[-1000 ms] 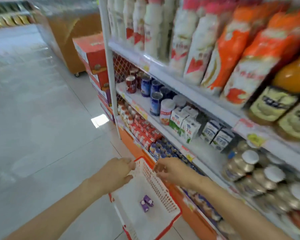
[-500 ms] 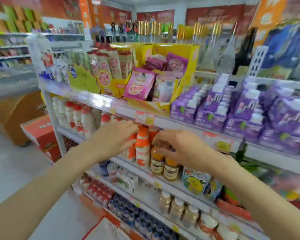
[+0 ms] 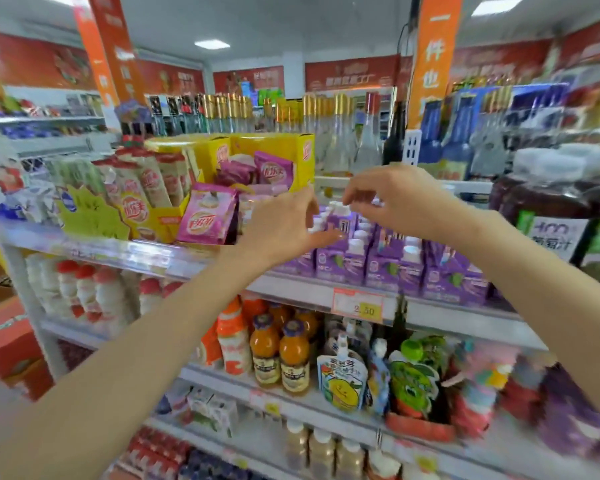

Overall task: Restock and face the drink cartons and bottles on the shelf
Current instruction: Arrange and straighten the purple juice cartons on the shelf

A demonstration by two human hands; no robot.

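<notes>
Purple drink cartons (image 3: 388, 268) with white caps stand in rows on the upper shelf (image 3: 222, 265). My left hand (image 3: 284, 226) is at the left end of the rows, its thumb and fingers curved round the side of a carton (image 3: 338, 220) further back. My right hand (image 3: 392, 199) reaches in from the right, its curled fingertips closing on that same carton's white cap. The view is blurred, so the exact contact is unclear.
Yellow display boxes (image 3: 271, 150) with pink sachets (image 3: 207, 220) stand left of the cartons, a large dark juice jar (image 3: 548, 209) to their right. Orange juice bottles (image 3: 279, 355) and pouches (image 3: 342, 379) fill the shelf below. Tall glass bottles (image 3: 343, 133) stand behind.
My view and both hands have risen from the red basket on the floor, past the orange bottles, up to the purple cartons on the upper shelf.
</notes>
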